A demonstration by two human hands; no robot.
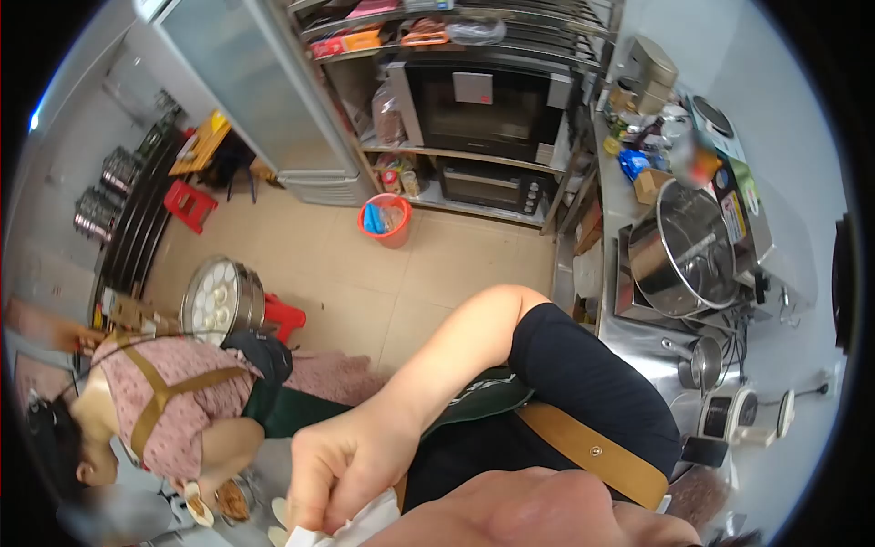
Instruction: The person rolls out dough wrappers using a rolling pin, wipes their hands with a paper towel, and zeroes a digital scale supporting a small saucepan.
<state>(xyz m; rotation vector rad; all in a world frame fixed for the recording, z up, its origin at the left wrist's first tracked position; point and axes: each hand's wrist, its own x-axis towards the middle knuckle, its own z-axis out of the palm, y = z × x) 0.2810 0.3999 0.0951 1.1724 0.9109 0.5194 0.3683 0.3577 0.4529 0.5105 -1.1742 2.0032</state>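
Observation:
My right hand (342,469) is in the lower middle of the view, with its fingers curled closed on a white cloth or paper (369,521). The bent forearm reaches down to it from a black sleeve at the right. The lower part of the white thing is cut off by the frame edge. Pale round pieces (278,510) lie just left of the hand. My left hand does not show.
At the left a co-worker (173,392) in a pink top bends over a bowl of brown filling (232,500). Behind are a round steamer tray (219,301), a red stool (190,206), and an orange bin (387,223). A large steel pot (684,246) stands on the right counter.

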